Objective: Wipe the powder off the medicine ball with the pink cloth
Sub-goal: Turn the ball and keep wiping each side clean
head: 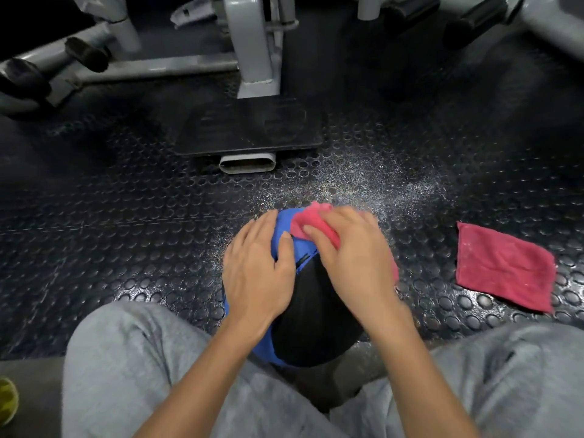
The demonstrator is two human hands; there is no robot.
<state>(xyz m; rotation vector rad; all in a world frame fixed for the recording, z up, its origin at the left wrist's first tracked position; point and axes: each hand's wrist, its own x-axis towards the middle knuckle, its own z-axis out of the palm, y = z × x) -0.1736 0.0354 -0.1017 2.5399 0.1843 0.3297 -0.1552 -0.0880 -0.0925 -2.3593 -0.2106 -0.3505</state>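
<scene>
Blue-and-black round medicine ball (311, 311) sits on the floor between the person's knees, grey jersey sweatpants (126, 358) on both sides. The ball's surface looks smooth, with a seam between the blue and black panels.

Left hand (256, 279) lies flat on the ball's left side, fingers (252, 232) straight and slightly spread over the blue panel, holding nothing.

Right hand (354, 260) is on top of the ball, pressing the bunched pink terry cloth (311, 221) onto it. Its fingers are stretched over the cloth, not curled round it. The hand is motion-blurred, so I can't make out the thumb. Most of the cloth is hidden under the palm; only a crumpled edge shows at the far side.

The hands and cloth cover most of the ball's top, so I can't tell whether any powder is on it.

White powder (363, 184) is scattered on the black studded rubber floor (110, 232) just beyond the ball.

A second pink cloth (502, 267) lies nearly flat on the floor to the right, well apart from the ball and dusted with white specks.

Further back are a grey painted steel machine frame (252, 49) and a black ribbed foot plate (249, 128), and the frame's tubes run out of view at the top. A yellow-green shoe (8, 399) is cut off at the bottom left.
</scene>
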